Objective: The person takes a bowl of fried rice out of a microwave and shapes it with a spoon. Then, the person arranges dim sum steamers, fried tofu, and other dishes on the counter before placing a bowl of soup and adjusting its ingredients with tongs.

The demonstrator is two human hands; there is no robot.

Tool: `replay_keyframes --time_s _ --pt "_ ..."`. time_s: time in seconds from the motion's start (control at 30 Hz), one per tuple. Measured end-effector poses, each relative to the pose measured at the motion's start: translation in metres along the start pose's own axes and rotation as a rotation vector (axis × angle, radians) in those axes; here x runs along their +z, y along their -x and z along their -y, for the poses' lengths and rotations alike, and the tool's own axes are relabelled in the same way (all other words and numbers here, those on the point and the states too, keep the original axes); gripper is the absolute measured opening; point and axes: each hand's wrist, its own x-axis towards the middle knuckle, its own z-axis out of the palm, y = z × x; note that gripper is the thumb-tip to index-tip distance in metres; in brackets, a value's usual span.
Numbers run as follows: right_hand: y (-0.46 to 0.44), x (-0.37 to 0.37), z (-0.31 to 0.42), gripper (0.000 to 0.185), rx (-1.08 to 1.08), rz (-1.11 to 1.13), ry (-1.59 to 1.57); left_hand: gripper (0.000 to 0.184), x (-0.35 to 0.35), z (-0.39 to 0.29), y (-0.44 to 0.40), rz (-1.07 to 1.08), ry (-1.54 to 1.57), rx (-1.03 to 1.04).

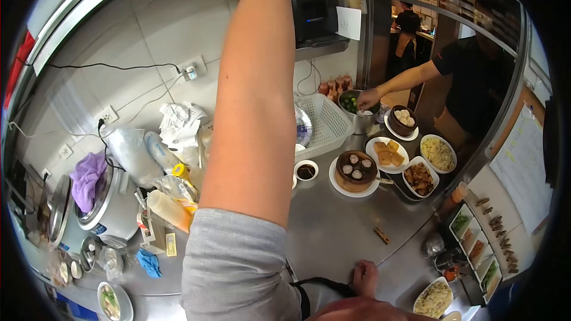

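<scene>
My left arm, in a rolled grey sleeve, stretches up across the middle; its hand is beyond the top edge. My right hand point(364, 278) rests at the near edge of the steel counter point(333, 226), fingers curled in, nothing visible in them. A wooden clothes peg point(382, 236) lies just beyond it. Farther back stand a bamboo steamer with dumplings point(355, 171) on a white plate, a small bowl of dark sauce point(306, 170), a plate of golden squares point(389, 153), a dish of browned pieces point(420, 178), a rice dish point(438, 153) and another steamer point(404, 117).
Across the pass, a person's hand point(369, 99) reaches into a metal pot point(358, 120). A white basket point(327, 125) stands beside it. Rice cookers point(113, 214) and bottles point(169, 208) crowd the left; garnish trays point(476, 246) and another rice dish point(433, 299) are at right.
</scene>
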Motion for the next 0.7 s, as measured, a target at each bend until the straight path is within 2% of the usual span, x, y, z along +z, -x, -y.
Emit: replay_keyframes --time_s 0.03,0.07,0.1,0.13,0.17,0.2,0.23,0.27,0.3,0.37,0.4,0.43,0.47,0.5,0.57,0.6,0.7 --pt "0.0 -0.001 0.0 0.009 -0.017 0.012 0.009 0.027 -0.005 0.0 0.007 0.042 0.046 0.039" --pt "-0.001 -0.002 0.0 0.009 -0.032 0.002 0.025 0.033 -0.016 0.001 0.014 0.063 -0.12 -0.133" --pt "0.0 -0.002 0.002 0.008 -0.046 -0.007 0.037 0.035 -0.021 0.018 0.019 0.078 -0.065 -0.072" --pt "0.0 -0.002 0.003 0.008 -0.061 -0.015 0.049 0.02 -0.031 0.02 0.051 0.104 0.052 0.018" --pt "0.001 -0.003 0.004 0.008 -0.057 -0.015 0.057 0.024 -0.041 0.03 0.071 0.205 -0.061 0.063" --pt "0.001 -0.002 0.004 0.008 -0.051 -0.016 0.065 0.021 -0.048 0.028 0.111 0.202 -0.033 -0.026" --pt "0.002 -0.002 0.004 0.008 -0.045 -0.017 0.076 0.019 -0.063 0.047 0.134 0.337 -0.109 -0.113" --pt "0.002 -0.002 0.002 0.008 -0.042 -0.021 0.063 0.025 -0.08 0.065 0.169 0.406 -0.101 -0.124" --pt "0.001 -0.001 0.0 0.008 -0.044 -0.024 0.051 0.024 -0.093 0.069 0.213 0.405 -0.015 -0.289" --pt "0.002 0.0 -0.004 0.008 -0.046 -0.015 0.041 0.026 -0.134 0.088 0.299 0.647 -0.378 -0.471" --pt "0.002 0.0 -0.005 0.008 -0.048 -0.005 0.044 0.026 -0.154 0.064 0.334 0.935 -0.171 -0.688" --pt "0.002 0.001 -0.007 0.009 -0.052 0.001 0.045 0.024 -0.174 0.057 0.379 0.951 -0.102 -0.916" --pt "0.002 0.003 -0.012 0.009 -0.081 0.0 0.052 0.024 -0.194 0.045 0.41 1.07 -0.085 -1.071" --pt "0.002 0.005 -0.019 0.009 -0.109 -0.001 0.058 0.025 -0.218 0.051 0.45 1.077 -0.024 -1.234" --pt "-0.001 0.011 -0.032 0.01 -0.139 -0.002 0.074 0.046 -0.255 0.033 0.506 1.084 -0.144 -1.511" --pt "-0.001 0.015 -0.041 0.011 -0.145 0.012 0.085 0.057 -0.273 0.024 0.534 1.074 -0.104 -1.548" --pt "-0.002 0.015 -0.037 0.014 -0.144 0.069 0.06 0.061 -0.313 -0.019 0.576 0.909 0.016 -1.705"
